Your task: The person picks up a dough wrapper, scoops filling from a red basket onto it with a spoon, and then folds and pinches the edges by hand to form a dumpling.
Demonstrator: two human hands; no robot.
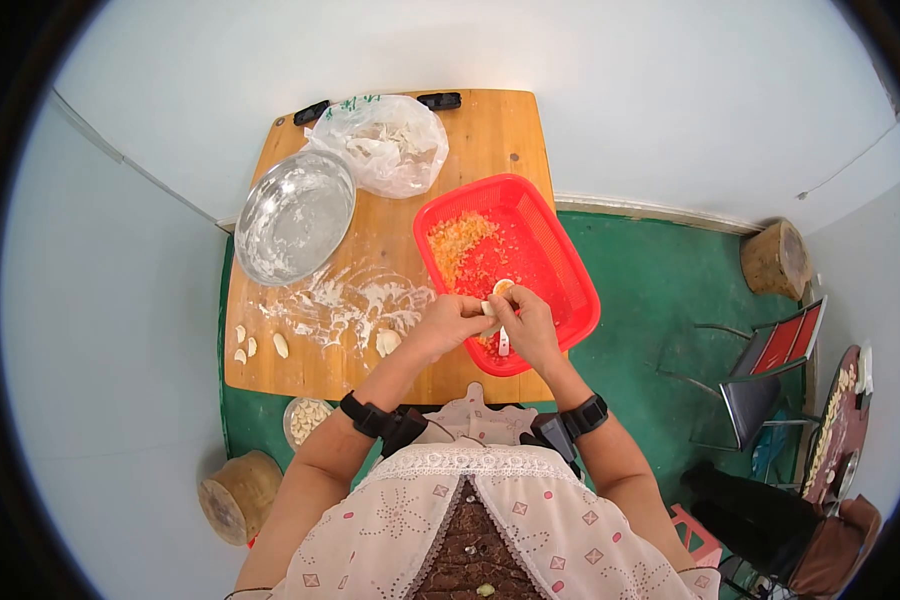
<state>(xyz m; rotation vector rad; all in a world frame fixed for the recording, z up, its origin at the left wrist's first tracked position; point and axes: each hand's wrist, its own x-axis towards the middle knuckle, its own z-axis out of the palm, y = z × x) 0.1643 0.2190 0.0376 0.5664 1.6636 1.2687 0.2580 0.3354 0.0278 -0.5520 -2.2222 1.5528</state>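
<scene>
Over the near left part of a red plastic basket (582,285), both hands meet with fingertips pinched together. My left hand (452,322) is closed on a small pale dumpling wrapper (488,308). My right hand (532,328) is closed round a white spoon (503,343); its handle sticks out below the palm and its rounded end, with some orange on it, shows above the fingers. The right fingertips also press at the wrapper, partly hiding it. Chopped orange filling (460,240) lies inside the basket, heaped along its left side.
Left on the wooden table (390,250) are a floured metal basin (295,215), a plastic bag of wrappers (385,145), a loose wrapper (388,342) and several dumplings (281,345). Below stand a bowl (307,420) and a log stool (240,497). A chair (760,370) is at right.
</scene>
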